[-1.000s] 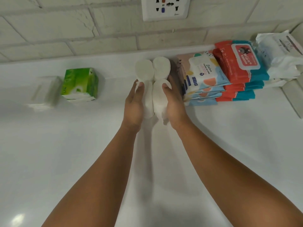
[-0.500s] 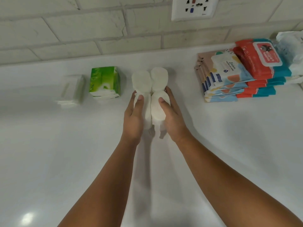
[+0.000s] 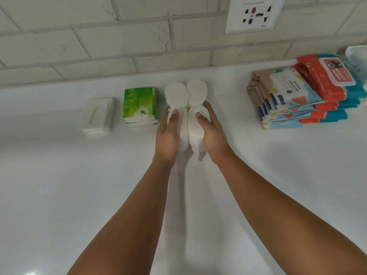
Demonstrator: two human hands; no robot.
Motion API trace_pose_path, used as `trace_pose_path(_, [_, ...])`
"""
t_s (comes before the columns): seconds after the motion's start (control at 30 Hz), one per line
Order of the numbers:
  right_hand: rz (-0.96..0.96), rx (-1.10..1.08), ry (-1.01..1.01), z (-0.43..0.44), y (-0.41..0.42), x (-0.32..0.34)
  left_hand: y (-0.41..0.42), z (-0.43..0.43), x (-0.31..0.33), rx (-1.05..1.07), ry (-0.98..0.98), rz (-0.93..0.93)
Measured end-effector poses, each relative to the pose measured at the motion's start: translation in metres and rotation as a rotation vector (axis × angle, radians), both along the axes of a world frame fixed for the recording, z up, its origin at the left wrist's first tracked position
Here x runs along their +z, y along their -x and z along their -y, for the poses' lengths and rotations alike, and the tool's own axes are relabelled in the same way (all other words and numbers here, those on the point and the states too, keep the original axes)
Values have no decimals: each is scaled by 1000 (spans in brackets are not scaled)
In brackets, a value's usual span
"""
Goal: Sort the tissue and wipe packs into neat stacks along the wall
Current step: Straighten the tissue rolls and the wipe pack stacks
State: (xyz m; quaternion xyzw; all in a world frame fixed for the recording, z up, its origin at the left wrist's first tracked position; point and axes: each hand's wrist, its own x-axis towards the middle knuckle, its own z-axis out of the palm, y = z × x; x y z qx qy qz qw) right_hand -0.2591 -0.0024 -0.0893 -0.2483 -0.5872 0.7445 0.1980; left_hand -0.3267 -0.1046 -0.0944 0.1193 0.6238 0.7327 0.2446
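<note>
Several white tissue rolls (image 3: 186, 96) stand bunched together on the white counter (image 3: 59, 185), close to the wall. My left hand (image 3: 166, 135) grips the front left roll, thumb on its top. My right hand (image 3: 213, 135) grips the front right roll the same way. The two back rolls stick out beyond my fingertips. A green tissue pack (image 3: 140, 104) stands just left of the bunch, and a white tissue pack (image 3: 99, 116) lies further left. At the right are a stack of pastel wipe packs (image 3: 282, 98) and a stack of red and teal wipe packs (image 3: 327, 86).
A brick wall (image 3: 119, 46) runs along the back of the counter, with a socket plate (image 3: 254, 14) above the right half. A crumpled white pack (image 3: 357, 60) shows at the far right edge. Bare counter lies between the rolls and the pastel wipes.
Both hands have slid the bunch of white rolls left, away from the pastel wipe stack and up beside the green pack. The grip looks the same.
</note>
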Motion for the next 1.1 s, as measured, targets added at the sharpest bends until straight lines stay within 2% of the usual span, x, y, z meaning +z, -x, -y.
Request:
trace_pose_path(0.63, [79,-5,-88,-15,24,7,25,-17,5,26,48,55])
trace_pose_path(0.93, [131,-20,-233,-10,13,24,22,-1,23,25,123,-44])
trace_pose_path(1.03, [145,-47,-202,-7,1,38,18,5,38,68,148,-113])
trace_pose_path(1.1, [134,-76,-252,-8,-10,42,13,7,49,99,155,-198])
